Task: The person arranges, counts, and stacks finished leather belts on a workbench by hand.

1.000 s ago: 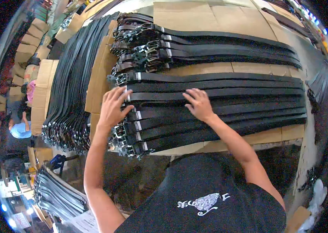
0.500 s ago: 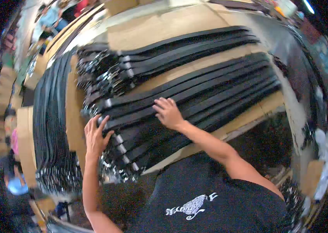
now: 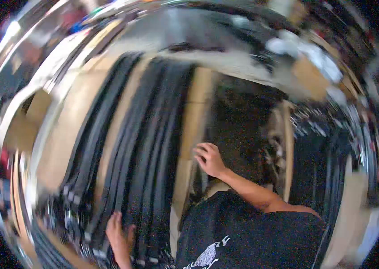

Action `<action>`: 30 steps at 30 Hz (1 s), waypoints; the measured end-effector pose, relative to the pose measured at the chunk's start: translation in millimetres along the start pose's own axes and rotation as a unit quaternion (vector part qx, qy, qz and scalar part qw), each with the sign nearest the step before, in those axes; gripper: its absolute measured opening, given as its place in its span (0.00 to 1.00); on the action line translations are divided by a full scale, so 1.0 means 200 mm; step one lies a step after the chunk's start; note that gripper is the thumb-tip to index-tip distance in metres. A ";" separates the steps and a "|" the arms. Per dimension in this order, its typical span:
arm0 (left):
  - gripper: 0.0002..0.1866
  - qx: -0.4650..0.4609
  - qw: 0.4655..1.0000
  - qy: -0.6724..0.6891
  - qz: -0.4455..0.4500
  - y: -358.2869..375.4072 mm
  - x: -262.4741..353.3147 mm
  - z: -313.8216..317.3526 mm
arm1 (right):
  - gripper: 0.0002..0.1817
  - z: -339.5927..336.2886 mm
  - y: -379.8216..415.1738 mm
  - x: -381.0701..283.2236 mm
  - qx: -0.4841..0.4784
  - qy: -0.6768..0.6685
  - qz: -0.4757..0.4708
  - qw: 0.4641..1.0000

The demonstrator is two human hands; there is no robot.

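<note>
Black belts (image 3: 153, 130) lie side by side in a wide bundle on cardboard, their white-banded buckle ends towards me. My left hand (image 3: 118, 235) is over the lower part of this bundle, near the buckle ends, its thumb apart from the fingers and nothing seen in it. My right hand (image 3: 210, 159) hovers just past the bundle's right side, by the cardboard edge. Its fingers are loosely bent and apart, with nothing visible between them. A narrower row of black belts (image 3: 102, 121) lies left of the wide bundle.
More belts (image 3: 317, 166) with shiny buckles hang or lie on the right, beyond a dark gap (image 3: 243, 116). Another belt stack (image 3: 48, 246) is at lower left. A cardboard box (image 3: 28, 116) stands at the left, and white bundles (image 3: 304, 54) lie at the back right.
My view has swung to the right, so the belts now run away from me. My right hand has come off the belts to the cardboard edge. My left hand stays near the buckle ends.
</note>
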State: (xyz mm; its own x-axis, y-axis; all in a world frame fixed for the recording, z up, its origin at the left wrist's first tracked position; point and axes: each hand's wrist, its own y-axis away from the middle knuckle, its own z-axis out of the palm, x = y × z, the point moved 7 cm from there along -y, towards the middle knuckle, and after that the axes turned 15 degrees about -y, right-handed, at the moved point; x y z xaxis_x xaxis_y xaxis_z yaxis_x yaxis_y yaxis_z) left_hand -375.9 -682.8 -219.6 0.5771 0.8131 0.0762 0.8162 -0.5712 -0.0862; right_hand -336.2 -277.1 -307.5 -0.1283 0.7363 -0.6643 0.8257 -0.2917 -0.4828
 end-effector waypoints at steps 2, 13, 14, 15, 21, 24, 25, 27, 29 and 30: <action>0.30 0.000 0.995 0.038 0.094 -0.16 0.27 0.08 | 0.12 -0.27 0.05 0.13 0.101 0.011 0.037 0.994; 0.30 -0.184 0.883 0.066 0.426 -0.70 1.43 0.59 | 0.06 -1.96 0.85 0.52 0.486 0.151 0.149 0.848; 0.31 -0.196 0.882 0.066 0.423 -0.74 1.53 0.64 | 0.06 -2.12 0.93 0.54 0.504 0.163 0.176 0.829; 0.31 -0.207 0.882 0.068 0.418 -0.77 1.61 0.69 | 0.06 -2.27 1.01 0.55 0.525 0.186 0.180 0.811; 0.34 -0.291 0.880 0.082 0.367 -0.81 2.14 0.89 | 0.10 -3.20 1.42 0.94 0.576 0.268 0.278 0.721; 0.34 -0.293 0.864 0.055 0.406 -0.74 2.25 1.00 | 0.18 -3.62 1.55 1.21 0.536 0.297 0.372 0.697; 0.33 -0.268 0.856 0.025 0.442 -0.72 2.26 1.06 | 0.20 -3.71 1.56 1.25 0.533 0.304 0.373 0.696; 0.32 -0.307 0.852 0.002 0.424 -0.71 2.33 1.06 | 0.24 -3.85 1.54 1.35 0.524 0.315 0.373 0.698; 0.33 -0.326 0.849 0.000 0.415 -0.71 2.38 1.06 | 0.27 -3.94 1.54 1.51 0.469 0.210 0.412 0.752; 0.33 -0.326 0.849 0.004 0.416 -0.72 2.39 1.08 | 0.29 -3.98 1.57 1.60 0.438 0.157 0.430 0.774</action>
State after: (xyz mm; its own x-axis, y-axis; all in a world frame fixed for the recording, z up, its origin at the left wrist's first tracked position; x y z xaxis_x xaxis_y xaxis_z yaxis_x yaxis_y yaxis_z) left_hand -223.0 -188.6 -385.0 0.9590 0.0989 0.2655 -0.0342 -0.8898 0.4550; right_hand 319.4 352.5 -217.1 0.5146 0.1128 -0.8500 -0.1738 -0.9570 -0.2322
